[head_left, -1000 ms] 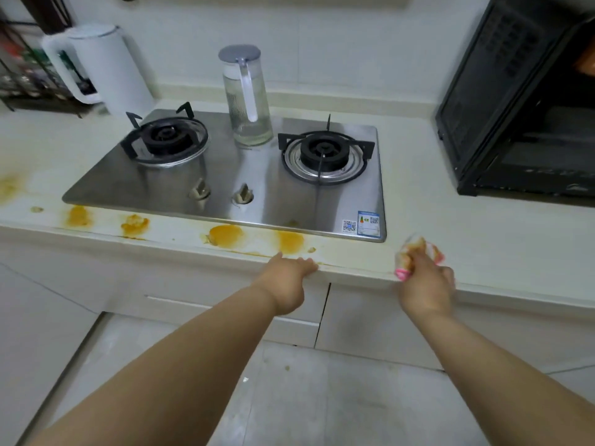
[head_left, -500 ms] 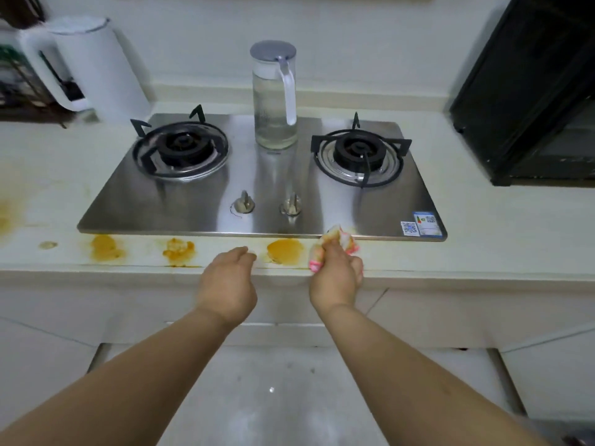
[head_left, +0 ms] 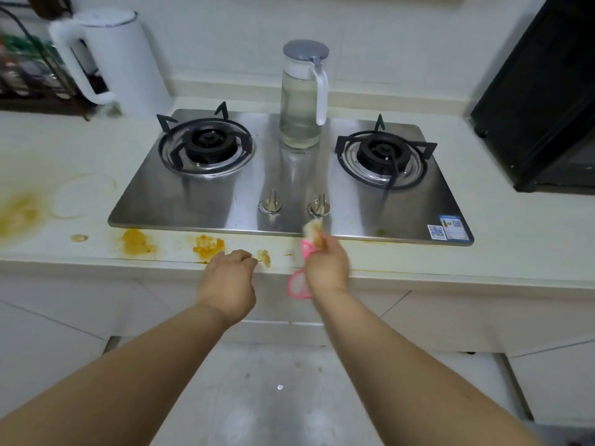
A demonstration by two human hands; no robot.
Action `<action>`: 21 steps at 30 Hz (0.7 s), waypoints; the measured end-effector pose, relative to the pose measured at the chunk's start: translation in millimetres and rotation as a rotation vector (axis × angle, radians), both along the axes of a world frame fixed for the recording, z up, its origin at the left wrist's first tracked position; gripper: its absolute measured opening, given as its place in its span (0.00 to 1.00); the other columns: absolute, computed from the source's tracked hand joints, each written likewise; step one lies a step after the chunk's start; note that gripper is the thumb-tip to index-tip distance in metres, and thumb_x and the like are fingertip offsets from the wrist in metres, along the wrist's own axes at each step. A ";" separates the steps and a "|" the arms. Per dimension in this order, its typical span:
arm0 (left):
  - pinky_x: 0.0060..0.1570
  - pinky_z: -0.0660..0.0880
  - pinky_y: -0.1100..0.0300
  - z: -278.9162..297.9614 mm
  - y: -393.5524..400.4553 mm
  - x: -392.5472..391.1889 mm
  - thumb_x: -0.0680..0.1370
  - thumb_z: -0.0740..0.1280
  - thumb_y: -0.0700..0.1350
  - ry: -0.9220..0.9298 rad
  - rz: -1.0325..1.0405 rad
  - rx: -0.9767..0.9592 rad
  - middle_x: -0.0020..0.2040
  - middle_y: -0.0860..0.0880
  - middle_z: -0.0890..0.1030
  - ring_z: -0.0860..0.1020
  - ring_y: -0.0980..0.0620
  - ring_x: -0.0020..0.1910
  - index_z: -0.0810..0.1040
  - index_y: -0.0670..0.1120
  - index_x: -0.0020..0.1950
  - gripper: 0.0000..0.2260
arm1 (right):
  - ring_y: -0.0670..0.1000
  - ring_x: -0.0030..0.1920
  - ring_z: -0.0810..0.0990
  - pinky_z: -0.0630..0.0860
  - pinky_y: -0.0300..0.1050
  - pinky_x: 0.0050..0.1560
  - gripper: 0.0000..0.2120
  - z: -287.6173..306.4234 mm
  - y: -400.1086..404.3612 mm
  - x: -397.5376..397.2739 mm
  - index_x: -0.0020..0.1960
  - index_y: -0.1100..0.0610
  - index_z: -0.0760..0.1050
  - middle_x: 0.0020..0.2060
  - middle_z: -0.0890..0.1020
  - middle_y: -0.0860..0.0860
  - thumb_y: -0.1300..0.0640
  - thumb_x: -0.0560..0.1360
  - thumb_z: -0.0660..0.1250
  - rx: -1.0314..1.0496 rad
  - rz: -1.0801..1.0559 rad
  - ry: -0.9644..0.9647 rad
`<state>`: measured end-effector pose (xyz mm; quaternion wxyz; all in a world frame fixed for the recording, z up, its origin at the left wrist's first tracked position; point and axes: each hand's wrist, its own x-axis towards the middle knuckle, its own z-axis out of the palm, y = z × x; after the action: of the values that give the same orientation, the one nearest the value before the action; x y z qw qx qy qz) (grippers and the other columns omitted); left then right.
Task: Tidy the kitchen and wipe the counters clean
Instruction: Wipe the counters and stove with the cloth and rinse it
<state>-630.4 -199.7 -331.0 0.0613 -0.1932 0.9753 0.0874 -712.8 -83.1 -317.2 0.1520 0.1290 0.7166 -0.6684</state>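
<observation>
While the right hand [head_left: 326, 263] bunches a pink-edged cloth [head_left: 309, 244] in curled fingers, the wad sits on the counter's [head_left: 515, 252] front strip, touching the front edge of the steel hob [head_left: 289, 188]; a loose pink loop of cloth hangs below the counter's front edge. Left hand [head_left: 230, 278] rests at that front edge, fingers curled over the lip, holding nothing that can be made out; it looks to be bracing. Orange-yellow spills lie to the left of the cloth, strung along the front strip parallel to the hob's front edge: a small remnant [head_left: 264, 257] just beside the left fingertips, a thicker blob [head_left: 207, 246] further left, another [head_left: 136, 243] beyond, a small spot [head_left: 79, 238], then a wide smear [head_left: 19, 214] near the counter's left end. Judgement: the wiping line runs leftward along the strip's long axis, right hand carrying the cloth; the left hand sits nearer the stains and partly in the path, so it likely needs to shift. Strip to the right of the cloth shows only faint yellow streaks. Glass jug [head_left: 302, 94] stands at the hob's back middle, white kettle [head_left: 112, 59] at the counter's back left, black oven [head_left: 544, 101] at right.
</observation>
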 end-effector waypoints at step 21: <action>0.61 0.69 0.54 7.6 -114.6 68.1 0.73 0.59 0.36 -0.005 0.338 0.022 0.64 0.45 0.70 0.68 0.45 0.65 0.72 0.44 0.67 0.22 | 0.59 0.63 0.66 0.66 0.53 0.65 0.24 -35.7 -54.7 25.4 0.65 0.55 0.71 0.65 0.71 0.55 0.53 0.70 0.53 0.684 0.104 0.215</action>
<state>-562.3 -314.3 -323.4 0.0504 -0.3541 0.9277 0.1068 -687.4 -137.8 -352.9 0.0577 0.0647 0.9162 -0.3912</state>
